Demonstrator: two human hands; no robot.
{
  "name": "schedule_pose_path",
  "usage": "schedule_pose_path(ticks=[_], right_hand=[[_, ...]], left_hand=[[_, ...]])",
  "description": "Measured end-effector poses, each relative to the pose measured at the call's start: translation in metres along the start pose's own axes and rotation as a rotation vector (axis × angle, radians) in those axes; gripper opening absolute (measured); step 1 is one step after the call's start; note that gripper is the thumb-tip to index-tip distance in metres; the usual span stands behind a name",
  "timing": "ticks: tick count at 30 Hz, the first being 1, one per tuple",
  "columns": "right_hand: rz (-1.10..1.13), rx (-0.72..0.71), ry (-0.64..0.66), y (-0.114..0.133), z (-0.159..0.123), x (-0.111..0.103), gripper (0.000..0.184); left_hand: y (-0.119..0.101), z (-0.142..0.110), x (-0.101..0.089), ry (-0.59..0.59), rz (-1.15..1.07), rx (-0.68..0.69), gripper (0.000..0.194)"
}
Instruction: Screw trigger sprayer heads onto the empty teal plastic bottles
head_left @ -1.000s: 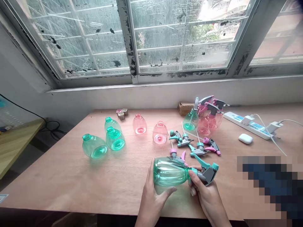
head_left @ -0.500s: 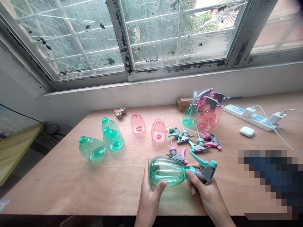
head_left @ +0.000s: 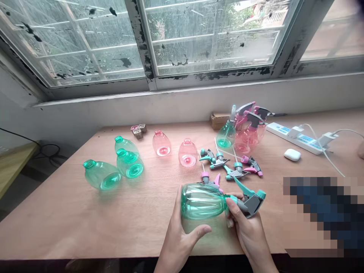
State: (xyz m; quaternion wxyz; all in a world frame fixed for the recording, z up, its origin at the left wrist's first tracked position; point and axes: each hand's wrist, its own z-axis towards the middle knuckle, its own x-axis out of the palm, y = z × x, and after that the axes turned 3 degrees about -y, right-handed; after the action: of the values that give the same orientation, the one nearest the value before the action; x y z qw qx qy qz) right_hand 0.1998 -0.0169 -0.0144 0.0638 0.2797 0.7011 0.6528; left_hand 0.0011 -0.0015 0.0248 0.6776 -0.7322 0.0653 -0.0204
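Observation:
A clear green spray bottle (head_left: 203, 201) lies sideways above the table's front part, its teal-and-grey trigger head (head_left: 250, 203) on the neck end. My right hand (head_left: 246, 222) is closed around the teal collar, thumb on top. At the bottle's base is my left hand (head_left: 182, 231), fingers stretched along the end and partly hidden. Its thumb stands away from the bottle. Just behind lie several loose trigger heads with thin tubes, among them a teal one (head_left: 237, 171) and a pink one (head_left: 253, 165).
Two pink bottles without heads (head_left: 187, 153) (head_left: 162, 143) and several green ones (head_left: 102, 175) stand to the left. Fitted spray bottles (head_left: 247, 139) are grouped at the back right. Beyond are a power strip (head_left: 295, 137), a white earbud case (head_left: 292, 154) and a brown box (head_left: 219, 120).
My left thumb has lifted off the bottle and spread outward. The bottle, still in my right hand, has shifted slightly up. The camera view has moved a little.

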Motion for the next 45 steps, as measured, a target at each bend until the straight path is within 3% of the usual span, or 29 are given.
schedule_pose_path(ticks=[3, 8, 13, 19, 22, 25, 28, 32, 36, 40, 45], right_hand=[[-0.037, -0.002, 0.017, 0.0, -0.006, -0.003, 0.045], [-0.028, -0.009, 0.03, 0.005, -0.01, -0.004, 0.043], [0.081, 0.001, 0.007, 0.013, -0.01, 0.0, 0.04], [0.073, 0.017, 0.001, 0.016, -0.012, 0.004, 0.045], [0.074, 0.023, 0.023, 0.014, -0.011, 0.003, 0.044], [0.091, 0.006, 0.009, 0.015, -0.012, 0.004, 0.042], [0.075, 0.006, 0.009, 0.017, -0.014, 0.006, 0.043], [0.023, -0.001, 0.008, 0.017, -0.014, 0.007, 0.042], [-0.009, 0.001, 0.011, 0.015, -0.013, 0.007, 0.042], [-0.034, 0.001, 0.031, 0.015, -0.012, 0.006, 0.042], [0.006, 0.022, 0.013, 0.017, -0.012, 0.008, 0.042]], left_hand=[[-0.007, 0.0, 0.0, 0.03, -0.122, 0.015, 0.113], [-0.017, 0.007, 0.004, 0.088, -0.188, 0.063, 0.08], [-0.02, 0.004, 0.012, -0.003, 0.076, 0.168, 0.063], [-0.014, 0.002, 0.008, 0.019, 0.071, 0.143, 0.077], [-0.005, 0.003, 0.005, -0.042, 0.084, 0.121, 0.088], [0.0, 0.003, 0.006, -0.118, 0.137, 0.138, 0.083], [-0.001, 0.003, 0.006, -0.095, 0.133, 0.116, 0.084], [-0.005, 0.003, 0.004, -0.055, 0.03, 0.074, 0.097], [0.0, 0.004, 0.001, -0.067, -0.108, 0.119, 0.101], [0.003, 0.005, 0.001, -0.131, -0.036, 0.146, 0.089], [0.002, 0.003, 0.001, -0.089, 0.048, 0.122, 0.089]])
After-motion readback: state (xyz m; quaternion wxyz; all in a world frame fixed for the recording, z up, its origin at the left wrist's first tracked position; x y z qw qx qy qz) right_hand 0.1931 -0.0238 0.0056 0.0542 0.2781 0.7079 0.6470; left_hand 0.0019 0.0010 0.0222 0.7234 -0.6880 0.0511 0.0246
